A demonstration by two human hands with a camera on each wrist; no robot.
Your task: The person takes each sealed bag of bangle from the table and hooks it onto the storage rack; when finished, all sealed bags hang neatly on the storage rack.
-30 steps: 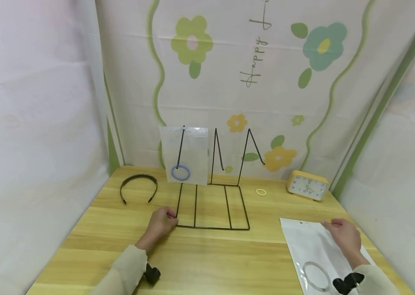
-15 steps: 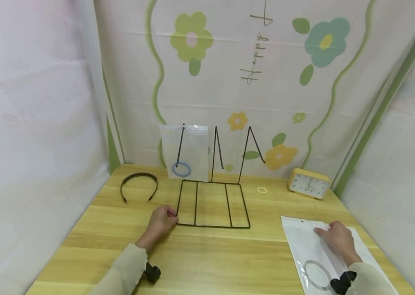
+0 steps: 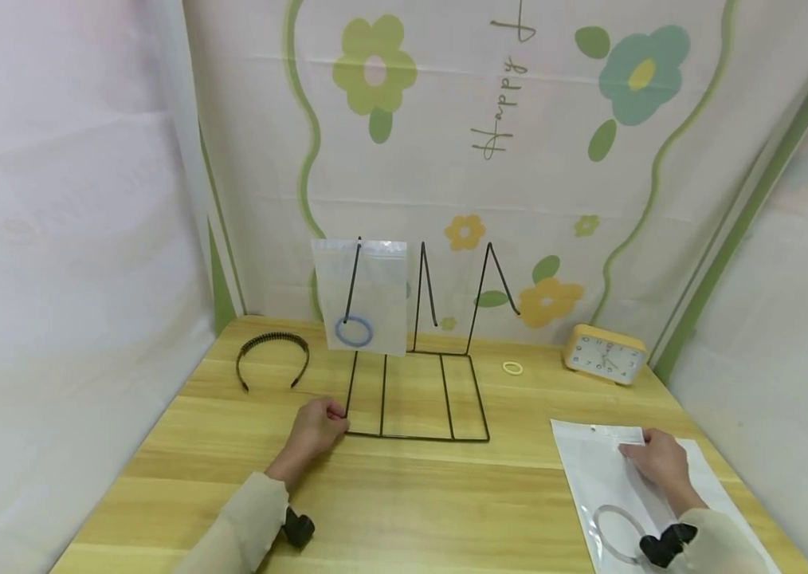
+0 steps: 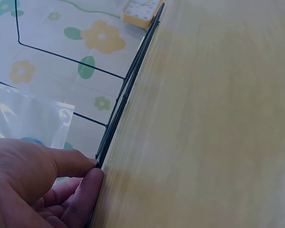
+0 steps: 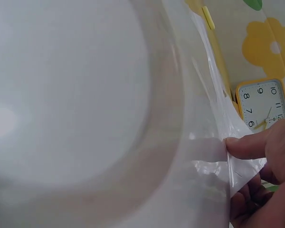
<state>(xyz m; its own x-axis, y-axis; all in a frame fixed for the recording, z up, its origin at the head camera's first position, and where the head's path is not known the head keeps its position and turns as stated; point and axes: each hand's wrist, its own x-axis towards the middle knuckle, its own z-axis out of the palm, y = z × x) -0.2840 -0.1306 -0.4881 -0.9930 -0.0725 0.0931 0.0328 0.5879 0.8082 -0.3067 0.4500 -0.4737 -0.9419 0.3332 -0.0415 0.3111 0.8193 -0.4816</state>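
A black wire rack [image 3: 414,438] lies with its base flat on the wooden table, its upright hooks at the back. My left hand [image 3: 314,430] pinches the front left corner of its base; thumb and finger meet on the wire in the left wrist view. On the rack's left hook hangs a clear zip bag [image 3: 386,299] with a blue ring [image 3: 354,331] showing low on it. My right hand [image 3: 658,462] pinches the upper edge of a larger white plastic bag [image 3: 590,462] at the table's right. A pale ring [image 3: 599,522] shows in its lower part.
Left of the rack lies a dark toothed headband [image 3: 273,336]. A small cream ring [image 3: 512,363] lies right of the rack. Farther right stands a yellow alarm clock [image 3: 605,355]. Fabric walls [image 3: 74,279] with printed flowers enclose the table [image 3: 404,502] at the back and sides.
My right hand has shifted a little left along the white bag's upper edge, and its fingers have closed on that edge. My left hand stays on the rack's corner. The head view has tilted slightly down.
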